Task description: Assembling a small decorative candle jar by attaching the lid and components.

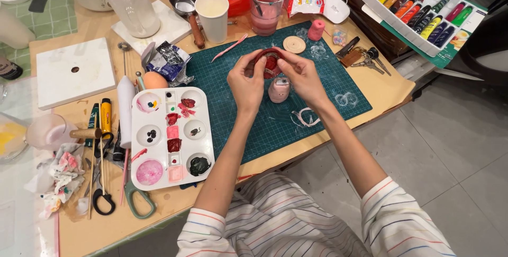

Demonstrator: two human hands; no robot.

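Red round piece (271, 62): small, disc-like, red-painted, held above the green cutting mat (222, 77) at upper centre of the frame; its exact form is too small to tell
Left hand (246, 80): fingers closed on the left edge of the red round piece, thumb and forefinger pinching it
Right hand (299, 74): fingertips clamped on the right edge of the same piece; whether a brush or tool is between them cannot be told
Pink figure (279, 89): stands on the mat just below the hands, apart from them; pale pink, only partly coloured
Palette (170, 136): lower left of centre; wells hold red, pink, dark green and black, several smeared, so colour has been well used
Rinse cup (267, 6): top centre, pinkish water with a dark stick in it
Paint tube box (420, 11): upper right, tubes lying in rows
Wooden disc (294, 44): bare, unpainted, on the mat right of the hands
Progress, judged: red coat on the held piece looks largely laid; pink figure and wooden disc appear left to do
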